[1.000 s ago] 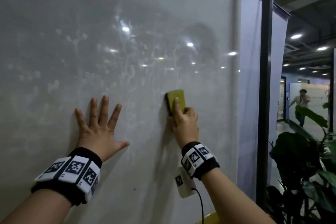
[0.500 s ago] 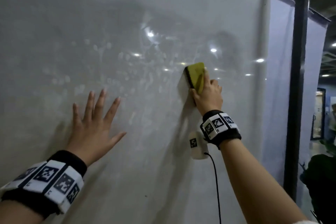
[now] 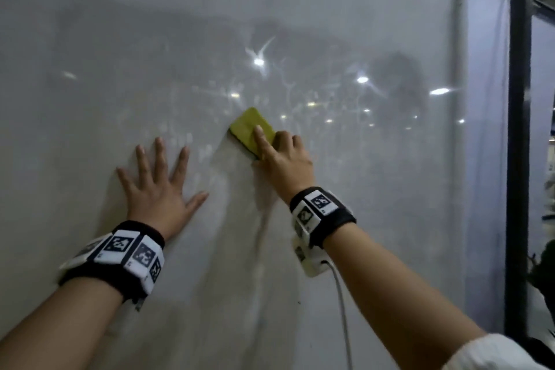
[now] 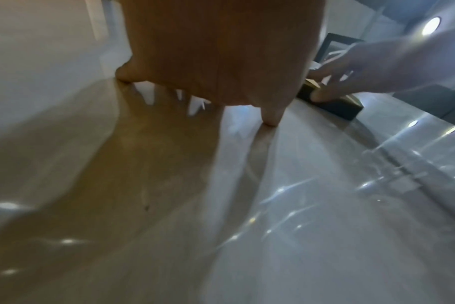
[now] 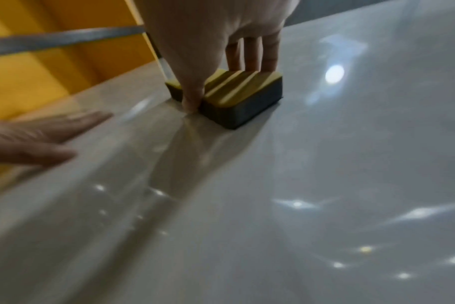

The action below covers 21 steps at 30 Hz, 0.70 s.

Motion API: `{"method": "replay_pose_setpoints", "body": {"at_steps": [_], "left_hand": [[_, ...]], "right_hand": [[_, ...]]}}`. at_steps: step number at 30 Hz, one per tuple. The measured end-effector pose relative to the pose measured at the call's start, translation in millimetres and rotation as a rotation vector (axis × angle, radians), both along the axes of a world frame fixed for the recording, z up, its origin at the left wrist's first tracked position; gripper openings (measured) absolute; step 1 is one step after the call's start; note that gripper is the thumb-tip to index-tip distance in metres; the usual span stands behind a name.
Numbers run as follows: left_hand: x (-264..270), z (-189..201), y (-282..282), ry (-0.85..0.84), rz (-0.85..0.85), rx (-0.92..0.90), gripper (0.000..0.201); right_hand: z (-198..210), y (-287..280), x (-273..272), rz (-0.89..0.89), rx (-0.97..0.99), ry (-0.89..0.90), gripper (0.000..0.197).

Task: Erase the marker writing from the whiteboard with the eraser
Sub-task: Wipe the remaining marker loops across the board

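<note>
A glossy whiteboard (image 3: 300, 24) fills the head view, with faint smeared marker traces (image 3: 288, 90) across its middle. My right hand (image 3: 282, 159) grips a yellow eraser (image 3: 250, 129) with a dark felt base and holds it flat against the board. In the right wrist view the eraser (image 5: 237, 96) sits under my thumb and fingers (image 5: 252, 55), felt side on the board. My left hand (image 3: 159, 189) lies flat on the board with fingers spread, just left of the eraser. The left wrist view shows the left hand (image 4: 221, 57) on the board and the eraser (image 4: 333, 107) beyond it.
The board's right edge (image 3: 459, 99) meets a pale curtain (image 3: 486, 129) and a dark post (image 3: 516, 159). A white cable (image 3: 342, 303) hangs from my right wrist band. Dark plant leaves (image 3: 543, 273) show at the far right.
My right hand has slid the eraser up and then to the left, closer to my left hand. The eraser now lies tilted. My left hand stays flat on the board.
</note>
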<state>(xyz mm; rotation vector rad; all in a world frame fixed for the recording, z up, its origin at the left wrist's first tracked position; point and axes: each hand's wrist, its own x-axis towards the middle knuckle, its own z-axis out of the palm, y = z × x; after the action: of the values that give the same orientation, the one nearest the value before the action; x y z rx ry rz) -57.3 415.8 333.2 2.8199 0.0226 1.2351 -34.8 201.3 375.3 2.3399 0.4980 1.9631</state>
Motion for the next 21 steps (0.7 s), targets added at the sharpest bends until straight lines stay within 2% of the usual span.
{"method": "replay_pose_setpoints", "body": {"at_steps": [1, 2, 4, 6, 9, 11, 12, 14, 17, 19, 21], "left_hand": [[1.0, 0.2, 1.2, 0.011, 0.008, 0.011, 0.085], [1.9, 0.2, 2.1, 0.018, 0.016, 0.024, 0.085], [3.7, -0.8, 5.0, 0.020, 0.021, 0.039, 0.086], [4.5, -0.7, 7.1, 0.021, -0.003, 0.024, 0.087], [5.5, 1.4, 8.6, 0.053, -0.002, 0.007, 0.086], [4.9, 2.4, 7.2, 0.063, 0.002, 0.005, 0.084], [4.4, 2.3, 6.5, 0.064, -0.005, -0.001, 0.082], [5.1, 1.3, 6.1, 0.064, -0.035, -0.012, 0.083], [2.3, -1.0, 6.3, 0.020, -0.125, -0.042, 0.084], [1.5, -2.8, 8.1, -0.022, -0.140, -0.035, 0.086], [2.5, -3.0, 8.8, -0.007, -0.109, -0.026, 0.085]], "right_hand": [[1.1, -15.6, 1.6, -0.026, -0.009, 0.012, 0.051], [4.5, -34.1, 1.7, -0.057, 0.062, 0.075, 0.058], [12.0, -75.3, 3.5, -0.165, 0.317, 0.232, 0.064], [21.5, -103.3, 2.2, -0.195, 0.603, 0.318, 0.063], [43.4, -99.0, 4.5, -0.183, 0.834, 0.331, 0.063], [52.8, -74.4, 5.4, -0.180, 0.881, 0.291, 0.063], [55.0, -57.6, 3.8, -0.161, 0.839, 0.278, 0.063], [50.0, -16.7, 2.8, -0.133, 0.635, 0.259, 0.064], [14.8, 38.5, 0.7, -0.096, 0.313, 0.070, 0.064], [-22.4, 44.1, 0.9, -0.007, 0.077, -0.044, 0.057], [-54.6, 16.5, 4.4, 0.002, -0.095, -0.094, 0.053]]}}
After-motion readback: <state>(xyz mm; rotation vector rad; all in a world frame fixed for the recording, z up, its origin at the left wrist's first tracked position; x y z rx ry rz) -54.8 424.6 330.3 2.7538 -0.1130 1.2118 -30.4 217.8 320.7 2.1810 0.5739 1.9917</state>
